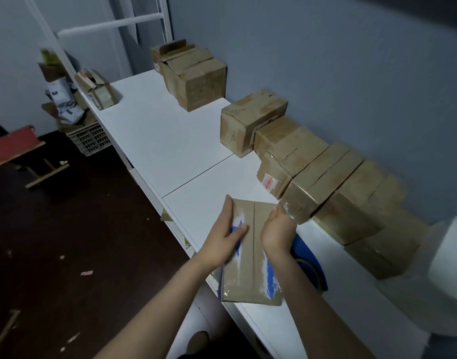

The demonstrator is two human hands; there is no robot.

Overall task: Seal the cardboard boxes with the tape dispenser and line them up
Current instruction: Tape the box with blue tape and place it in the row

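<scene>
Head-camera view over a white table (170, 141) set against a blue wall (325, 60). I hold a flat box (250, 270) at the table's front edge, its near left corner jutting past that edge; whether it rests on the top or is lifted clear I cannot tell. My left hand (223, 239) lies along the box's left side with fingers straight and thumb laid over the top face, a steadying press rather than a grasp. My right hand (277, 230) curls its fingers over the far right corner and grips it, which I judge to be the hold that will turn or carry the box. The centre seam of the top face runs away from me; a sheen near its close end suggests tape, though I cannot confirm the seal is complete. The blue tape dispenser (310, 260) lies on the table just beside the box, under my right forearm, within reach and held by neither hand. Along the back edge a row of boxes (318, 177) stands side by side against the wall, glossy with tape, so the wall serves as the alignment line. Toward the far end, open-flapped boxes (193, 73) sit at the back edge and a small box (99, 90) at the front edge, apparently unsealed stock
</scene>
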